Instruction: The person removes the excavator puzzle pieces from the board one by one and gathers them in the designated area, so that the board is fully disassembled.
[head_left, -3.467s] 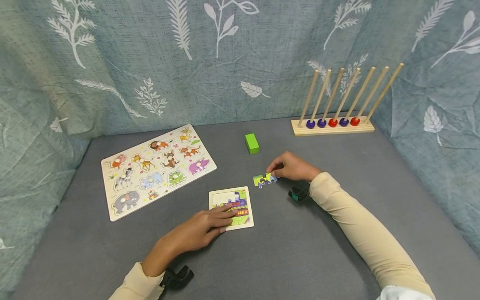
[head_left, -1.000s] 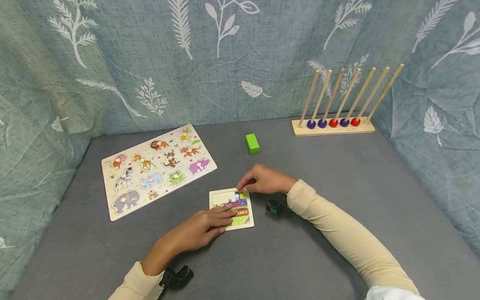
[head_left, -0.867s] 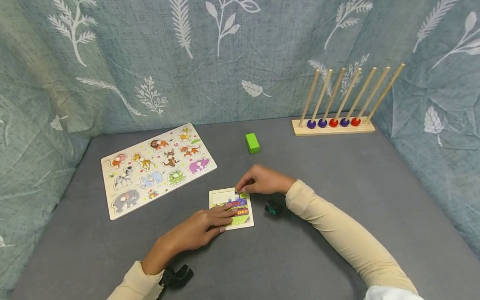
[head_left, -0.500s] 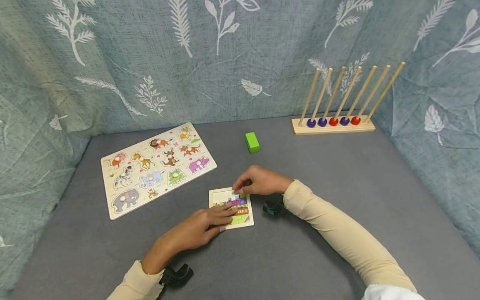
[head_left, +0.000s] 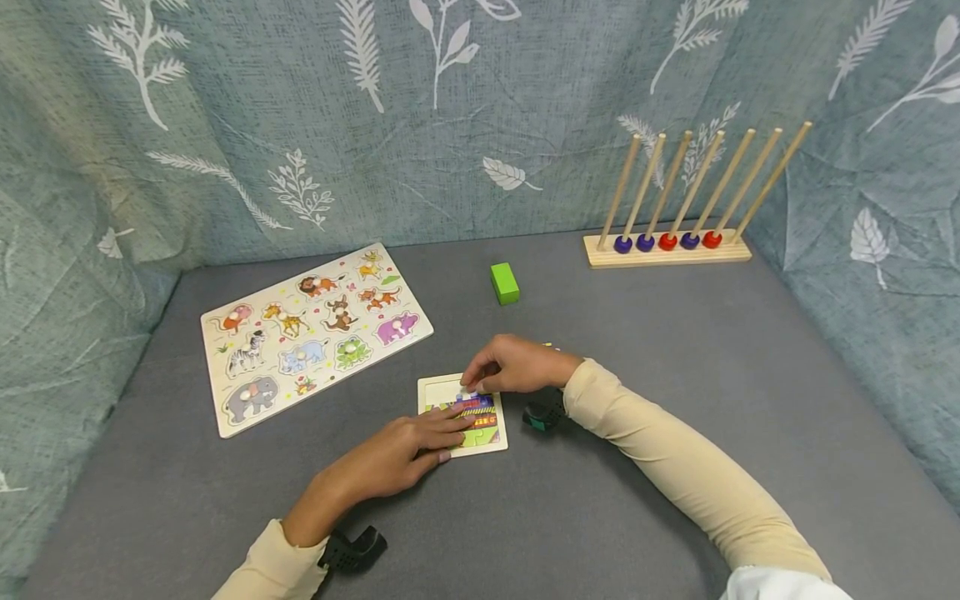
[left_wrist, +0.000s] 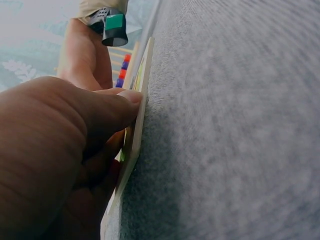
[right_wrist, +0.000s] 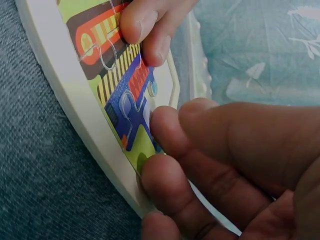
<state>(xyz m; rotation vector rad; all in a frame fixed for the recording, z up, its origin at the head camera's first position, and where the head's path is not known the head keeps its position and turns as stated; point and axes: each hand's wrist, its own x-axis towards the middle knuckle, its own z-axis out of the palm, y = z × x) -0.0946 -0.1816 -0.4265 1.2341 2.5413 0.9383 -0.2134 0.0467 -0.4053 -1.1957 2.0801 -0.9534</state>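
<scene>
A small jigsaw puzzle in a pale wooden tray (head_left: 501,448) lies on the grey table, with a colourful vehicle picture partly filled in. My left hand (head_left: 397,454) rests over its lower left, fingers laid straight across the pieces; in the left wrist view the thumb (left_wrist: 131,96) lies at the tray's edge. At the tray's upper right my right hand (head_left: 517,365) has thumb and index together, pinching what seems a puzzle piece (right_wrist: 147,114), mostly covered by the fingertips. In the right wrist view another fingertip touches the green corner piece (right_wrist: 142,147).
An animal knob puzzle board (head_left: 258,340) lies at the left. A green block (head_left: 505,283) stands behind the tray. A wooden peg rack (head_left: 667,254) with blue and red rings is at the back right. The edge of a loose piece (head_left: 552,346) shows behind my right wrist.
My right hand has moved from the loose pieces on the right to the tray's upper right, then slightly further left along its top. My left hand has stayed in place.
</scene>
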